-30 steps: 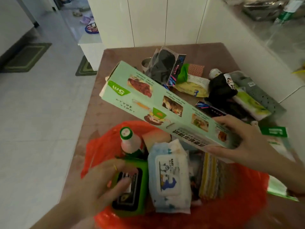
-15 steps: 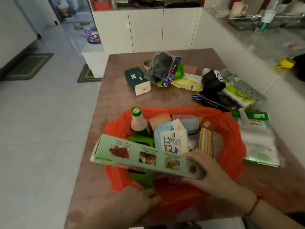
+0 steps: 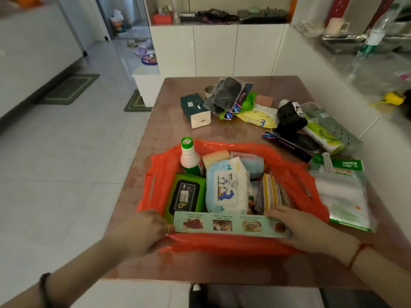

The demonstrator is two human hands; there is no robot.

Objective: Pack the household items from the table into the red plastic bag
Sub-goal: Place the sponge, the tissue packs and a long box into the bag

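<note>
The red plastic bag (image 3: 295,174) lies open on the brown table (image 3: 169,130). Inside are a green-capped bottle (image 3: 189,158), a green wipes pack (image 3: 185,195), a baby wipes pack (image 3: 226,187), a yellow sponge (image 3: 215,157) and striped cloths (image 3: 272,192). A long pale-green foil box (image 3: 229,224) lies across the bag's near edge. My right hand (image 3: 304,227) grips the box's right end. My left hand (image 3: 142,232) holds the bag's near-left rim beside the box's left end.
Loose on the table: a dark green tissue box (image 3: 195,110), black items in clear packets (image 3: 226,94), a yellow pack (image 3: 258,115), a green perforated piece (image 3: 333,127), a bag of plastic bags (image 3: 340,192). White cabinets stand behind, a counter to the right, tiled floor to the left.
The foil box came down from above the table, turned crosswise, and now sits in the bag's near edge. My left hand moved from the green wipes pack to the bag's rim.
</note>
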